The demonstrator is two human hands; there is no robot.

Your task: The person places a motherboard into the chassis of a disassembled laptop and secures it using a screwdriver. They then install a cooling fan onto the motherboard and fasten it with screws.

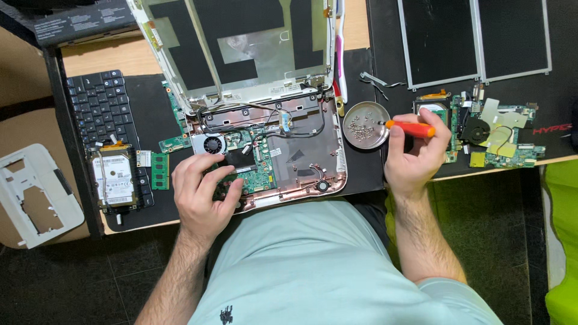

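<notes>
A: Surface?

B: Wooden table [135,59], pale top, mostly under a black mat [361,168]. Dark tiled floor [72,283] below its near edge.

A: Centre of the table?

B: An opened laptop [289,150], pinkish plastic shell, lid bare metal inside. Green circuit board [256,171] exposed, small round fan [212,144] at its left.

A: Left hand?

B: Left hand [201,195] lies flat on the board near the table's near edge, fingers spread, grip closed on nothing.

A: Right hand?

B: Right hand [415,153] is clamped on an orange-handled screwdriver [409,127], tip over a round metal dish [365,124] of small screws, just right of the laptop.

A: Elsewhere?

B: Toward the left edge: black keyboard [99,105], silver hard drive [112,179], green memory stick [159,171]. Far right corner: two flat dark panels [475,39]; a second board [500,135] below them.
</notes>
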